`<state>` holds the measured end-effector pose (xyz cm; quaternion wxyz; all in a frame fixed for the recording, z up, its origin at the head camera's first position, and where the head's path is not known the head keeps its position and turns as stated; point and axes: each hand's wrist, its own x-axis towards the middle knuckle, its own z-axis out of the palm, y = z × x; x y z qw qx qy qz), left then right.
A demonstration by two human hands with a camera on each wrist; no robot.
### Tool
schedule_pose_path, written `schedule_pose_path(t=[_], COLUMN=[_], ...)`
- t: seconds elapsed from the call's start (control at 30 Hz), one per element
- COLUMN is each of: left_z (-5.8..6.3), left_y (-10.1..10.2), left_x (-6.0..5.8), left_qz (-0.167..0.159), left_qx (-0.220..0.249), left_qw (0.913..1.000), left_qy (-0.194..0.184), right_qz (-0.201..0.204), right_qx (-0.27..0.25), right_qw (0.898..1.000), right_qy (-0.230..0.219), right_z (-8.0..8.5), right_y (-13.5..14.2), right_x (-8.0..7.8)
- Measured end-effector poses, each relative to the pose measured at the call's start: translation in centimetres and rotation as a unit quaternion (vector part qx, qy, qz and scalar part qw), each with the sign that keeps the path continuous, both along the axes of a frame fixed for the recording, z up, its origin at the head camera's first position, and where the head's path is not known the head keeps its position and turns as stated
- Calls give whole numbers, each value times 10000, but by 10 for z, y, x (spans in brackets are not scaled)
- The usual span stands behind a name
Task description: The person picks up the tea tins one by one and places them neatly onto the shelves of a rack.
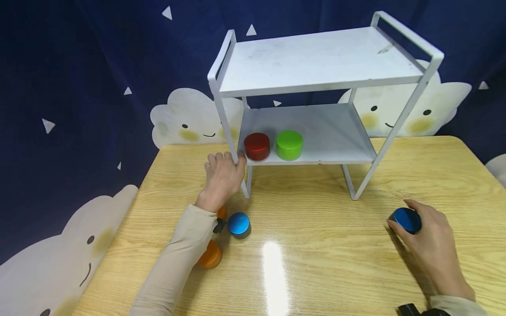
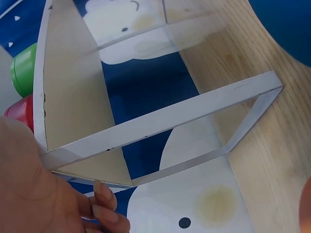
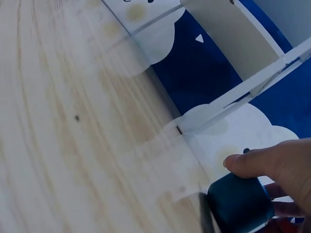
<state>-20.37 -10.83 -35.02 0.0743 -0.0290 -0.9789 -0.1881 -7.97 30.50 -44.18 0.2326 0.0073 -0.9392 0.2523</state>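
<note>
My left hand (image 1: 223,177) grips the left front post of a white two-tier shelf rack (image 1: 316,61), at the level of the lower shelf. In the left wrist view its fingers (image 2: 104,213) curl by the shelf's corner. A red round tin (image 1: 257,147) and a green round tin (image 1: 290,145) stand side by side on the lower shelf, right of that hand. Over at the right, my right hand (image 1: 432,232) pinches a blue round tin (image 1: 407,220) between thumb and fingers. Whether this tin touches the table I cannot tell.
Another blue tin (image 1: 239,225) stands on the wooden table (image 1: 316,263) near the left forearm. Two orange tins, one at the front (image 1: 211,255), are partly hidden by that arm. Behind the table hangs a dark blue curtain (image 1: 99,87) with cloud pictures.
</note>
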Motion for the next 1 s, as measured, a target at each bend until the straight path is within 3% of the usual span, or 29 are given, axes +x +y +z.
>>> schedule_pose_path(t=[0.6,1.0], left_z=[0,0], left_y=[1,1], left_x=[1,1], left_qz=[43,31], left_qx=[-89,-37], left_qw=[9999,10000], left_qy=[31,24], right_qz=[-566,-499], right_qx=[349,322], right_qw=[9919,9915], right_qy=[-1081,-1159], right_z=[-3,-5], right_y=[9,9], right_x=[8,8])
